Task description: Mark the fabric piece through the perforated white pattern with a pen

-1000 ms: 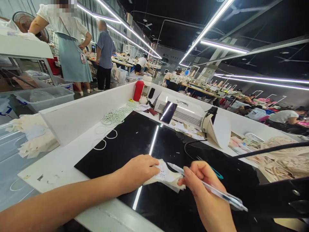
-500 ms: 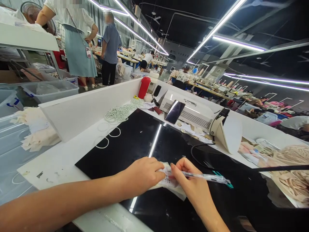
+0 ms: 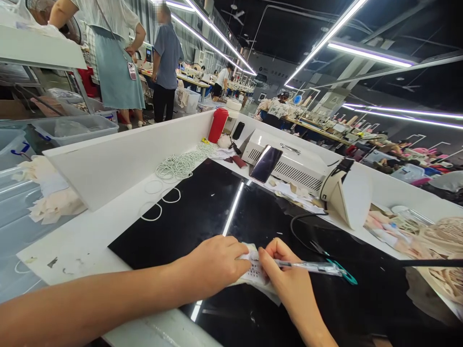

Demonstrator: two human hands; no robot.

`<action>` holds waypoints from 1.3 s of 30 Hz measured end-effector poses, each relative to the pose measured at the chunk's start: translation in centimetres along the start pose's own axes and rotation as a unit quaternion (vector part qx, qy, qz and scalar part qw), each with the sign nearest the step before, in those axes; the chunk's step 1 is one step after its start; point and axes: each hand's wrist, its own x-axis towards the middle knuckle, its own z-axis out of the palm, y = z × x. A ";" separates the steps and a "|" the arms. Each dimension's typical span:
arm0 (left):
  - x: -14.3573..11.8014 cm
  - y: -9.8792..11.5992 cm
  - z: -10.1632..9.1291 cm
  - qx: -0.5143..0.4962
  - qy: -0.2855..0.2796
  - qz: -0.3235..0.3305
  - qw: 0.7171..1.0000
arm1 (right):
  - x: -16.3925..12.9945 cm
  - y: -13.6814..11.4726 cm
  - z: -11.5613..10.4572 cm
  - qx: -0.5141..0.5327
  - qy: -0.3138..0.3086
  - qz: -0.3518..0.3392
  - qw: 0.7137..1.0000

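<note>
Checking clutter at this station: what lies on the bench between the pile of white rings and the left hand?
In the head view, three loose white rings lie between the pile of white rings and the left hand; then bare black mat.

1 pen [image 3: 307, 265], 1 label [image 3: 255, 273], 1 phone [image 3: 266, 163], 1 red bottle [image 3: 218, 125].
</note>
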 end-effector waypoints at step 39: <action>0.0 0.0 0.2 0.002 0.018 -0.004 1.000 | 0.8 2.1 0.6 -0.022 0.026 -0.040 0.999</action>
